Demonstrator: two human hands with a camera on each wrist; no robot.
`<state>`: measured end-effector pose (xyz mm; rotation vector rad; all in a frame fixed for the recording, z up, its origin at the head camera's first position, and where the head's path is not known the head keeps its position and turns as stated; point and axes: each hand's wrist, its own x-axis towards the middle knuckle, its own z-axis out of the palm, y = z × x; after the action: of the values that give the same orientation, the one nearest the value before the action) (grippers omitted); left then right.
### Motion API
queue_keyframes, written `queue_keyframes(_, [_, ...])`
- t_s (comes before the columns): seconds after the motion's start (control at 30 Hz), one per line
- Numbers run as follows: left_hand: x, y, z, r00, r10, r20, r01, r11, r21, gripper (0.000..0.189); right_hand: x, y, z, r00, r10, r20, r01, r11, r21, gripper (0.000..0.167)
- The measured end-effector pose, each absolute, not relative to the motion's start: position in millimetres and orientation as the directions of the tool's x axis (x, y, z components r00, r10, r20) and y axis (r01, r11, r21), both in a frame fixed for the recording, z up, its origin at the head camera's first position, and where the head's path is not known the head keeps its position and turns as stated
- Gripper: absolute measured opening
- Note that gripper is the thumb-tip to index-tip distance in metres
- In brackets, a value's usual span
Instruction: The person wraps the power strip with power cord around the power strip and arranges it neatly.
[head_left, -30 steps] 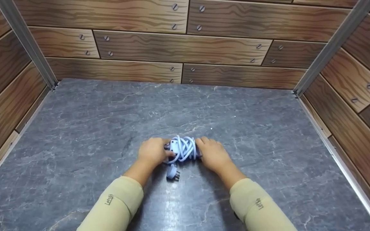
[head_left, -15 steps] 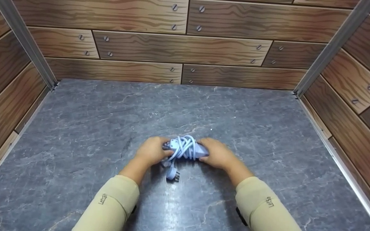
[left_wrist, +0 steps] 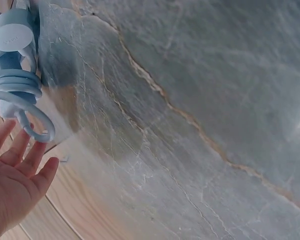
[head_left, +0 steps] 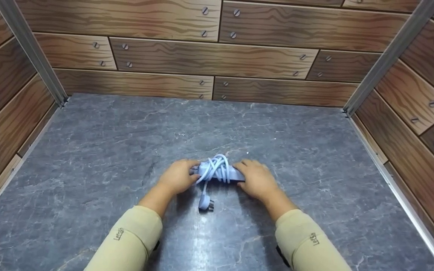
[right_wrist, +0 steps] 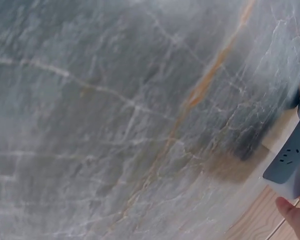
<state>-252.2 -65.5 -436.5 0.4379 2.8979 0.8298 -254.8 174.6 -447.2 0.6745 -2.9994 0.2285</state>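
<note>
A light blue power strip [head_left: 236, 174] lies across between my two hands, its matching cord [head_left: 219, 167] wound several times round its middle. My left hand [head_left: 178, 177] holds the left end, thumb in front and fingers behind. The other end is held by my right hand [head_left: 258, 178], gripped the same way. From the windings hangs the plug [head_left: 204, 202], its dark pins pointing right, low over the tabletop. In the left wrist view, fingers [left_wrist: 32, 160] spread behind the cord loops. The right wrist view shows socket holes on the strip's underside face [right_wrist: 288, 156], with fingertips [right_wrist: 285, 206] beside its end.
A dark grey marbled tabletop [head_left: 217, 124] surrounds the hands. Wood-patterned panels [head_left: 164, 56] wall it at the back and both sides, with metal posts [head_left: 390, 56] at the rear corners.
My right hand has slid right to the strip's end, baring more of it. The strip has rolled so its socket face no longer shows in the head view, and it has risen slightly.
</note>
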Motion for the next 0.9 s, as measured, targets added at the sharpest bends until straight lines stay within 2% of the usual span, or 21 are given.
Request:
queue_keyframes(0.1, [-252, -67, -436, -0.949, 0.316, 0.005, 0.27, 0.804, 0.529, 0.036, -254, 175, -447, -0.889, -0.444, 0.116, -0.456, 0.882, -0.118, 0.046])
queue_keyframes(0.23, [-253, -71, -433, -0.948, 0.319, 0.0, 0.268, 0.797, 0.541, 0.035, -253, 177, -442, -0.854, -0.508, 0.109, -0.52, 0.838, -0.164, 0.04])
queue_keyframes(0.37, [-253, -77, -432, -0.95, 0.311, -0.015, 0.256, 0.807, 0.532, 0.032, -251, 179, -437, -0.824, -0.564, 0.046, -0.557, 0.793, -0.246, 0.036])
queue_keyframes(0.57, [-253, -86, -433, -0.952, 0.301, -0.059, 0.232, 0.831, 0.505, 0.032, -247, 175, -434, -0.795, -0.604, -0.054, -0.547, 0.753, -0.367, 0.035])
queue_keyframes(0.73, [-253, -88, -434, -0.952, 0.296, -0.082, 0.21, 0.82, 0.532, 0.031, -245, 169, -439, -0.811, -0.584, -0.026, -0.545, 0.771, -0.33, 0.035])
queue_keyframes(0.9, [-255, -87, -433, -0.967, 0.248, -0.058, 0.169, 0.793, 0.585, 0.027, -244, 164, -442, -0.852, -0.524, 0.005, -0.506, 0.821, -0.264, 0.051])
